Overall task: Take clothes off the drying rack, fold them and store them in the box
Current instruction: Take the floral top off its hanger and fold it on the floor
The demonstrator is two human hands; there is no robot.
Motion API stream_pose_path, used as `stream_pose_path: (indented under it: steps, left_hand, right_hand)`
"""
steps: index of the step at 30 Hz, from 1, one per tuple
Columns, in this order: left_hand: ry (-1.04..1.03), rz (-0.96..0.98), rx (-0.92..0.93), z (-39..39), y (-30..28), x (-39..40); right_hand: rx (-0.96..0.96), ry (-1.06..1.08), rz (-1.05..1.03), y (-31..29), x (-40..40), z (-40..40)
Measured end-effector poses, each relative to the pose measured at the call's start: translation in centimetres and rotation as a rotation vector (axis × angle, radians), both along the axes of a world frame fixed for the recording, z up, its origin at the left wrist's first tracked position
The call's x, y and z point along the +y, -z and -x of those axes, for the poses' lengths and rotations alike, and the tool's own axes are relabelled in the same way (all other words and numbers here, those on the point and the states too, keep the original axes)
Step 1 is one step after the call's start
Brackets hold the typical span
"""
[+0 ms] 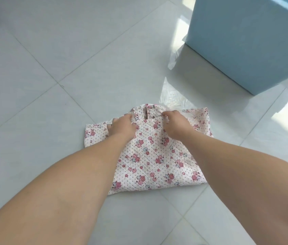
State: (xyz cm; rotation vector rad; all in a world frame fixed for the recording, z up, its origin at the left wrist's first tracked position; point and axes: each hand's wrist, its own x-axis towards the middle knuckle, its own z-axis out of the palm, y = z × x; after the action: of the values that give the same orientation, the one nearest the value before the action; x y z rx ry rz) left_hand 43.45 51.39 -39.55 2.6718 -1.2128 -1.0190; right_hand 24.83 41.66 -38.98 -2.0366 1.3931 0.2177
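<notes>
A quilted floral garment [150, 160] lies spread on the tiled floor [33, 85], partly folded, its collar end farthest from the camera. Both hands reach to that end: the left hand [122, 127] and the right hand [174, 125] each have fingers curled, gripping the fabric near the collar (knuckles up). A blue box [253, 41] stands well apart to the right, with clear plastic [173, 98] between it and the garment

pale tiled floor [33, 71], floral garment [150, 161], blue box [249, 43], clear plastic [173, 96]
</notes>
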Motion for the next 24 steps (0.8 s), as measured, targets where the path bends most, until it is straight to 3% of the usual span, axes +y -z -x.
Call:
stream_pose_path:
  steps: [2, 7, 9, 11, 13, 15, 17, 19, 21, 24]
  left_hand:
    - [0.020, 0.027, -0.063, -0.5, 0.0, 0.2]
    - [-0.156, 0.502, -0.230, -1.2, 0.5, 0.2]
    - [-0.246, 0.542, -0.231, -0.9, 0.8, -0.6]
    - [-0.295, 0.444, -0.174, -0.8, 1.4, -1.3]
    - [-0.333, 0.259, -0.069, -0.6, 2.7, -1.6]
    - [-0.344, 0.135, 0.004, -0.2, 3.3, -1.5]
    - [-0.308, 0.112, 0.006, 0.8, 2.9, -1.2]
    - [-0.216, 0.205, -0.078, 2.2, 1.7, -0.4]
    - [-0.057, 0.380, -0.079, 4.5, 0.4, 0.5]
    - [0.269, 0.425, 0.108, 10.0, -1.2, 1.1]
  right_hand:
    - [0.051, 0.023, 0.050, 0.6, -0.4, -0.1]
    - [-0.036, 0.122, 0.428, 0.8, -1.7, -0.3]
    - [-0.059, 0.180, 0.460, 0.9, -2.2, -0.8]
    - [-0.095, 0.240, 0.324, 1.4, -2.2, -1.6]
    - [-0.172, 0.308, 0.006, 1.7, -1.7, -1.7]
    - [-0.194, 0.229, -0.174, 2.2, -1.3, -0.8]
    - [-0.238, 0.248, -0.103, 2.5, -0.6, 1.1]
    - [-0.247, 0.438, 0.083, 1.9, -0.1, 3.7]
    - [-0.084, 0.622, 0.210, 1.1, 0.5, 6.8]
    - [0.153, 0.828, 0.028, 0.6, 1.5, 12.2]
